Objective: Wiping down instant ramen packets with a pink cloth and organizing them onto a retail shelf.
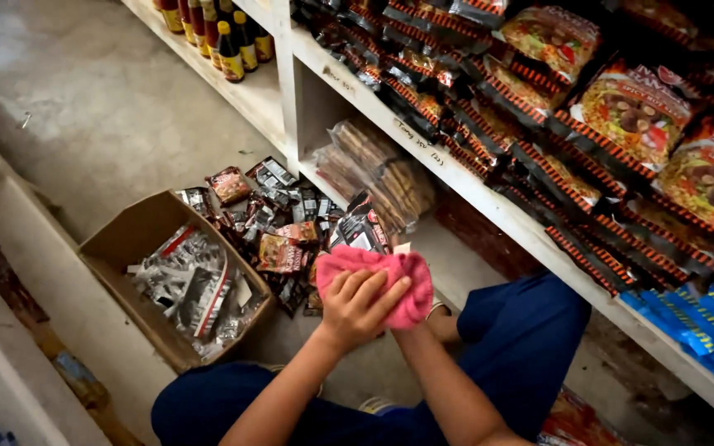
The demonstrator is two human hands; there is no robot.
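My left hand (359,307) presses a pink cloth (406,285) down from above, fingers spread over it. Under the cloth a dark snack packet (361,227) sticks out at the top, raised above the floor pile. My right hand (434,317) reaches in from below with a bracelet on the wrist. Its fingers are hidden beneath the cloth, where it holds the packet. I am squatting in dark blue trousers (522,330).
An open cardboard box (117,239) with silver packets sits on the concrete floor at left. Loose dark packets (270,219) lie in a pile beside it. A white shelf (489,202) at right carries noodle packs (634,111), wrapped biscuits (382,169) and bottles (229,49).
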